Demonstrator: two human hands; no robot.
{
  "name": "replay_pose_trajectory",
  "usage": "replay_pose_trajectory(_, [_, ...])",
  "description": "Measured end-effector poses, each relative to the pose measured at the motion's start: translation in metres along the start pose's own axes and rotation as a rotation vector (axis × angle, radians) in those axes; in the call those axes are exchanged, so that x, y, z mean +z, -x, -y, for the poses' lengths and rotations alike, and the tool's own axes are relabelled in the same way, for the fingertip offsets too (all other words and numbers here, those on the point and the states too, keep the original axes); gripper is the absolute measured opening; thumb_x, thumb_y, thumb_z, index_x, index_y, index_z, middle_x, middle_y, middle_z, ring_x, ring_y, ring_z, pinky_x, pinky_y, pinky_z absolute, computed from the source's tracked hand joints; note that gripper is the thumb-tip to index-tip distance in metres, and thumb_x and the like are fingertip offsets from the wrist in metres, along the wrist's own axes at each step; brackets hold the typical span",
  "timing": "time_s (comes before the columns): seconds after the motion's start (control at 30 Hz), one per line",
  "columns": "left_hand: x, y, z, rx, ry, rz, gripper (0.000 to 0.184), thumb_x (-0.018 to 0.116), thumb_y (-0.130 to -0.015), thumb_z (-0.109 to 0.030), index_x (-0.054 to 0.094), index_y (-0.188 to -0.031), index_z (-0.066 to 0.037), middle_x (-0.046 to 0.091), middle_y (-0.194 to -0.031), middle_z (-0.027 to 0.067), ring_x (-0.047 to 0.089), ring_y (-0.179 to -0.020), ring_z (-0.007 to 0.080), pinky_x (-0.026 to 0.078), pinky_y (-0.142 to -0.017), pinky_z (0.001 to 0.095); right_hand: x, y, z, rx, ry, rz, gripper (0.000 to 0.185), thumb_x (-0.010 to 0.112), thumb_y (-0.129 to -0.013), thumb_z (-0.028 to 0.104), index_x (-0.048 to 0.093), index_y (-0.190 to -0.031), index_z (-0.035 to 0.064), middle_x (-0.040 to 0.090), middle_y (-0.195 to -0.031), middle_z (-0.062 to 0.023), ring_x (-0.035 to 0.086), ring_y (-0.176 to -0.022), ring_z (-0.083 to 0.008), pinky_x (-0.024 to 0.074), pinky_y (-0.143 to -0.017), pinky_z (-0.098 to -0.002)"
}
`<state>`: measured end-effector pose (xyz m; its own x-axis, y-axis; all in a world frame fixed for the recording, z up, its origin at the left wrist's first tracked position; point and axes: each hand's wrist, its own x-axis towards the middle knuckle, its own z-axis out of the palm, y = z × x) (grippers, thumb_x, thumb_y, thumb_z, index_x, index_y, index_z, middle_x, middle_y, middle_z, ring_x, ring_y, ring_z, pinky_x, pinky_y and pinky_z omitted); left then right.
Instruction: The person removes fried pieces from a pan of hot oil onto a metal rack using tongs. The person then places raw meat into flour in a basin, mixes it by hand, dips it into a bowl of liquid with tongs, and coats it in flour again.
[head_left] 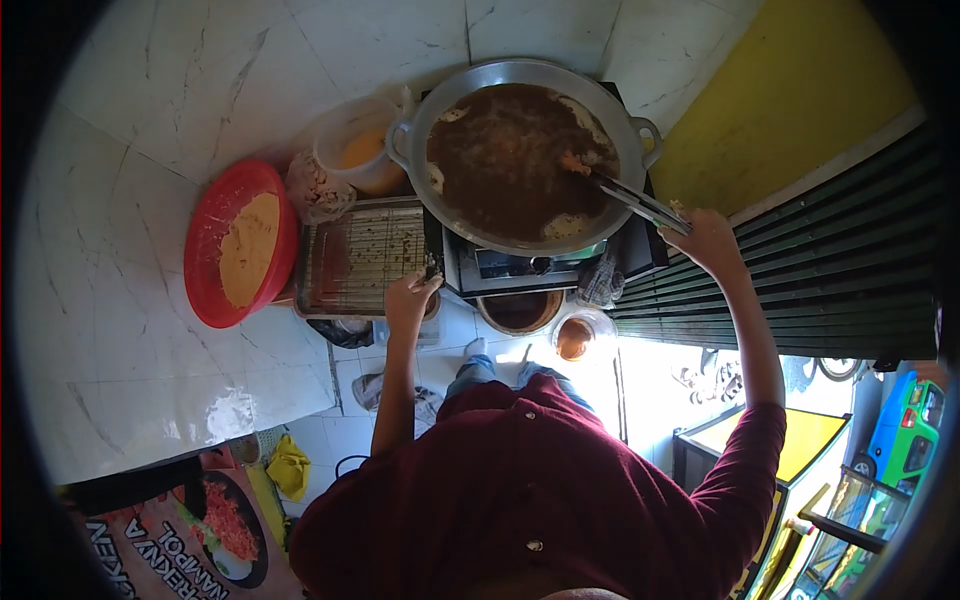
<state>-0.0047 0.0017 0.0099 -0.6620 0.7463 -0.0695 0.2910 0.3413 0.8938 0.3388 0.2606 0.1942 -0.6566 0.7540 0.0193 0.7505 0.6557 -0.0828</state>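
Observation:
My right hand [703, 241] is closed around the handle end of metal tongs [638, 201]. The tips of the tongs reach over the right side of a wide metal wok [516, 72] and meet a browned piece of fried food [573, 163]. Dark, bubbling oil [505, 150] fills the wok, with pale foam near its rim. My left hand [412, 296] is curled beside the stove's left corner, at the near right corner of a tray with a wire rack [362, 250]. Bits of batter cling to its fingers; whether it grips anything is hidden.
Left of the tray is a red basin [196, 255] of pale flour. Behind the tray stand a bag of pale pieces [318, 188] and a tub of orange liquid [340, 130]. A stove [640, 260] supports the wok. Below are a pot [520, 312] and bucket [590, 330]; a slatted shutter [790, 260] borders the right.

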Motion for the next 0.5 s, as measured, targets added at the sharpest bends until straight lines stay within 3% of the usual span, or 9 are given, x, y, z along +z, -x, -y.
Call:
replay_pose_trajectory(0.3, [-0.001,-0.001,0.0,-0.025,-0.117,0.014,0.026,0.07,-0.071,-0.02,0.063,-0.083,0.002,0.065,-0.075,0.0141,0.065,-0.068,0.0199,0.046,-0.059,0.0265,0.004,0.022,-0.009,-0.019,-0.018,-0.081,0.042,0.062,-0.073,0.037,0.061,-0.092,-0.0006,0.058,-0.063,-0.0166,0.06,-0.064,-0.0306,0.0491,-0.061,-0.0377])
replay_pose_trajectory(0.37, [0.0,-0.001,0.002,-0.023,0.007,0.02,0.027,0.07,-0.071,-0.022,0.064,-0.083,0.002,0.065,-0.076,0.014,0.065,-0.069,0.0209,0.047,-0.06,0.0274,0.006,0.017,-0.013,0.027,0.016,0.008,0.042,0.062,-0.072,0.037,0.062,-0.09,0.0,0.059,-0.065,-0.017,0.061,-0.065,-0.0303,0.0491,-0.063,-0.0381])
replay_pose_trajectory(0.5, [-0.002,0.0,-0.004,-0.061,-0.046,0.025,0.026,0.07,-0.071,-0.021,0.064,-0.083,0.002,0.065,-0.076,0.0146,0.065,-0.07,0.0208,0.047,-0.06,0.0278,-0.008,0.006,0.002,0.079,0.018,0.113,0.04,0.063,-0.071,0.037,0.062,-0.087,0.0007,0.06,-0.067,-0.0172,0.061,-0.066,-0.0304,0.0491,-0.065,-0.0384])
